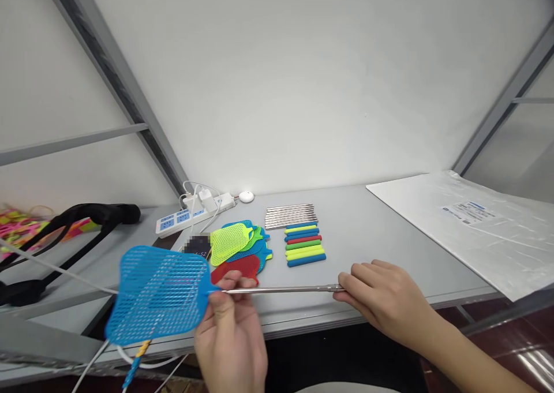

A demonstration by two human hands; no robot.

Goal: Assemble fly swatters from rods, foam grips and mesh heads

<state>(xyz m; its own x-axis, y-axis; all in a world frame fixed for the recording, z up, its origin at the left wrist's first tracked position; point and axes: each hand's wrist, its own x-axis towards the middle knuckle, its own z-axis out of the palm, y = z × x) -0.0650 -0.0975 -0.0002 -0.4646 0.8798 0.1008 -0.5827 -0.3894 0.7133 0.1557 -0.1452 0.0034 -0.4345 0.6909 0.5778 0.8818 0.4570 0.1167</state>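
Head view. The left hand (234, 335), palm turned up, pinches the neck of a blue swatter head (162, 295) between thumb and fingertips, at the point where a slim metal rod (281, 289) meets it. The perforated blade extends leftward from this hand, raised before the near edge of the grey tabletop (346, 225). The rod runs almost level from the left hand to the right hand (385, 298), whose fingers are closed, back uppermost, around its thicker, stepped end.

Just beyond the left hand lies an overlapping pile of swatter heads (231, 243) in yellow-green, blue and red; a dark device (199, 246), partly blurred out, adjoins its left side. Between the hands and farther from them, coloured tubes (305, 244) in blue, yellow, red and green lie side by side in a column. Behind these, a row of metal rods (291, 216) lies parallel. Farther beyond the left hand, toward the wall, are a white power strip (173, 222) with plugs inserted and a small rounded white object (246, 196). To the right of the right hand and beyond it, a large white package (450, 225) bearing a printed label lies flat.
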